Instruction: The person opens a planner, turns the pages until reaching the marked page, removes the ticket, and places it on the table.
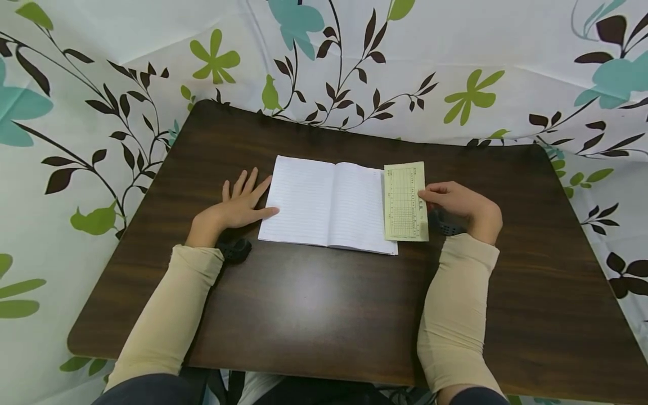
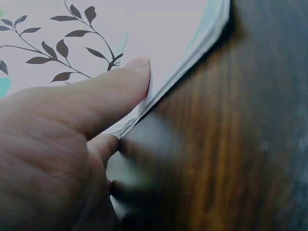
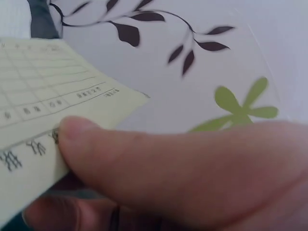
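A lined notebook lies spread flat on the dark wooden table, its pages white. My left hand is at its left edge, thumb resting on the page margin and the other fingers spread beyond the edge. In the left wrist view, the thumb touches the page close to its edge. With thumb and fingers my right hand pinches the right side of a pale yellow-green printed slip, which overlaps the right page. Grid lines and printed characters show on the slip in the right wrist view; some fingers are hidden beneath it.
The brown table extends around the notebook on all sides. Behind and beside it hangs a white cloth with leaf, flower and bird prints. A dark wrist device sits at the left wrist, another at the right.
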### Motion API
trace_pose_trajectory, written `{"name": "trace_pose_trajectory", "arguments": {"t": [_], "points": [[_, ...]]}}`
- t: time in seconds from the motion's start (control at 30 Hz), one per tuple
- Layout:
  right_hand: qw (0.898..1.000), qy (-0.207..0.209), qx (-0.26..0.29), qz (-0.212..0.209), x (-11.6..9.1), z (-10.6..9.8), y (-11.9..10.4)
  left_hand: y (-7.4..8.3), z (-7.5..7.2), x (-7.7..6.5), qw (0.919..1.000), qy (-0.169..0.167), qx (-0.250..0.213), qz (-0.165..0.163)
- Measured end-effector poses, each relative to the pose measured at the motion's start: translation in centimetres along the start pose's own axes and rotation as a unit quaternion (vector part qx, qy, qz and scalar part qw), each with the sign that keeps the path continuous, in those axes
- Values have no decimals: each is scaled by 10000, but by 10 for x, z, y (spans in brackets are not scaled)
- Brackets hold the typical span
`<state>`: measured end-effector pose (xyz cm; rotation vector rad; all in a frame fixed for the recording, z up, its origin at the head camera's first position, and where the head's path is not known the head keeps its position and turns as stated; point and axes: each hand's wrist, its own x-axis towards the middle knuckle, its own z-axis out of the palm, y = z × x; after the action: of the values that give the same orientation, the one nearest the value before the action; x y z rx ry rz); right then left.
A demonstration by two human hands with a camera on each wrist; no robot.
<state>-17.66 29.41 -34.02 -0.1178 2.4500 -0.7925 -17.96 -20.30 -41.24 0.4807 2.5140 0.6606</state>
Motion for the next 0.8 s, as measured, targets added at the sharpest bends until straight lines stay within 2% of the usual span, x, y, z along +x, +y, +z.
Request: {"name": "trace_pose_trajectory", "arguments": {"t": [0.27, 0.57, 0.8], "points": [[9993, 281, -175, 168, -20, -14, 19, 0, 0, 4, 10000, 62, 24, 36], [9956, -237, 415, 801, -28, -20, 37, 5, -8, 0, 9998, 131, -48, 111], [9964, -27, -198, 823, -17, -15, 45, 4, -4, -1, 9998, 190, 55, 51]]}}
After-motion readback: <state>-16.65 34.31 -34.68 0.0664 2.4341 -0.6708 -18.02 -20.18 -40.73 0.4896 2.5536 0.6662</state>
